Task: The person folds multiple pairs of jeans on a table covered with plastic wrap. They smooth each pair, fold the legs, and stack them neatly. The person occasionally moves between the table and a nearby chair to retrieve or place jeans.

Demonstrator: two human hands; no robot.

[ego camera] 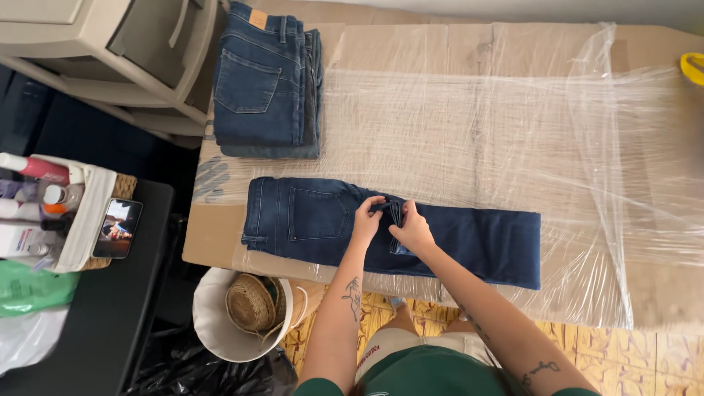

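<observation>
left edge: dark side table (pixel 110 323) with a basket of bottles (pixel 51 213) and one phone (pixel 117 228) lying beside it. below that, one white bucket (pixel 220 330) on the floor with a woven straw hat (pixel 251 302) inside.

one stack of folded jeans (pixel 268 81) sits at the far left corner of the table (pixel 455 44), a cardboard surface under clear plastic wrap (pixel 587 147). i can't tell how many pairs are in the stack, at least two by the edges.

one pair of dark jeans (pixel 477 238) lies flat across the near side of the table, legs folded together, waist to the left, hems to the right, apart from the stack.

left hand (pixel 367 220) is pinching a fold of denim at the seat, fingers closed on the cloth. right hand (pixel 414 229) is just beside it, touching, gripping the same bunched fold near the crotch. two hands, both on one garment.

handling judgement: denim looks soft but thick, floppy, moderately heavy, not fragile, not slippery itself, though the plastic under it probably lets it slide. best hold likely at waistband, seams or fold edges, where layers bunch and don't slip apart.

far right: one yellow object (pixel 693 67) at the table edge, cut off, kind unclear.
</observation>
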